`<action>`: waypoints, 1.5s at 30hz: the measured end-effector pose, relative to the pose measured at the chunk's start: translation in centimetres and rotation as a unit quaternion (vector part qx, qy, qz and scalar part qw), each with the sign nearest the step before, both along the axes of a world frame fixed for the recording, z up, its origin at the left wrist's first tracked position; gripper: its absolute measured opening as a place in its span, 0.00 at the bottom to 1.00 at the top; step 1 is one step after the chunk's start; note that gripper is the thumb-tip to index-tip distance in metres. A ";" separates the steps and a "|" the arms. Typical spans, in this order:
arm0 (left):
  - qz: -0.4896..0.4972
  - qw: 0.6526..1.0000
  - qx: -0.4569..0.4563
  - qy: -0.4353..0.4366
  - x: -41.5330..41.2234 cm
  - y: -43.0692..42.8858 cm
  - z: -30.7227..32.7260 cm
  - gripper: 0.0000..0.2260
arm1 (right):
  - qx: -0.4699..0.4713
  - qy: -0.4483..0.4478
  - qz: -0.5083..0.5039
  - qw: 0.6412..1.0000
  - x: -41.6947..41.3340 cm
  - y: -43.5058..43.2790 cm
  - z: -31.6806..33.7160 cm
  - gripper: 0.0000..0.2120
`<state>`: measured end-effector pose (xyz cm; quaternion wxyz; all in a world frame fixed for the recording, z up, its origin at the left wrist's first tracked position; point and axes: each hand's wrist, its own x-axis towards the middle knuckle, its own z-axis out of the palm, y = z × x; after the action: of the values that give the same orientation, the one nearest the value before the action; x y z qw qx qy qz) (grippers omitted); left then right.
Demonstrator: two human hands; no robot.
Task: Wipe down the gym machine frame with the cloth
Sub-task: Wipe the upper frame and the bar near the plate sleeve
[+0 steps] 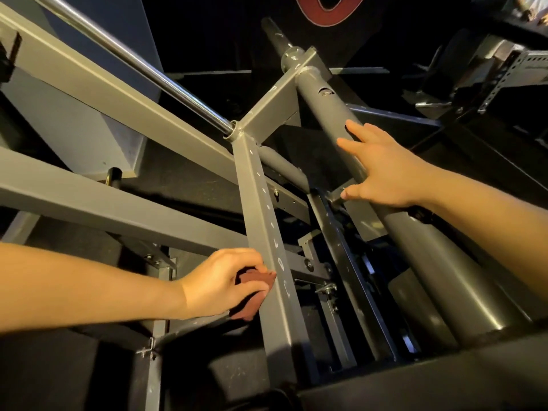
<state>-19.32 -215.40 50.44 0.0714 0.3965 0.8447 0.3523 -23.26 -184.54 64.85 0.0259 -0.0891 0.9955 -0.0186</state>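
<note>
The grey gym machine frame fills the view, with a square upright bar marked by white scuffs running down the middle. My left hand grips a dark red cloth and presses it against the left side of that upright bar. My right hand lies with straight, spread fingers on a thick round grey tube that slants from the top centre to the lower right.
A chrome rod runs diagonally from the upper left into the frame's joint. Grey cross beams span the left. A perforated metal bracket sits at the upper right. Dark floor and black padding lie below.
</note>
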 end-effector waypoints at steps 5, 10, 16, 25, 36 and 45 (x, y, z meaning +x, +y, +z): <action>-0.145 0.989 0.000 0.019 4.3 1.1 0.8 0.05 | -0.003 0.001 -0.003 1.000 0.0 0.0 -0.1 0.46; -0.013 0.999 -0.016 0.026 -1.7 1.3 1.6 0.07 | -0.002 0.003 -0.006 1.000 -0.1 0.0 0.0 0.42; -0.107 0.994 -0.001 0.029 1.0 3.1 1.7 0.06 | -0.009 0.015 -0.005 1.000 0.0 0.1 -0.2 0.41; 0.067 0.995 -0.067 0.016 -10.3 4.5 3.5 0.04 | 0.040 -0.013 -0.012 0.999 0.0 -0.6 0.8 0.36; 0.231 0.933 0.075 -0.265 -18.2 3.5 7.3 0.08 | -0.131 -0.128 -0.049 0.982 -9.6 -9.3 1.8 0.13; 0.268 0.914 0.154 -0.263 -20.7 2.3 8.8 0.14 | -0.454 -0.175 -0.179 0.855 -13.9 -11.3 -3.3 0.11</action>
<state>-40.02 -213.11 59.19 0.1319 0.0546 0.8055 0.5751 -37.14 -195.80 61.54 0.1531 0.0938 0.8543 -0.4877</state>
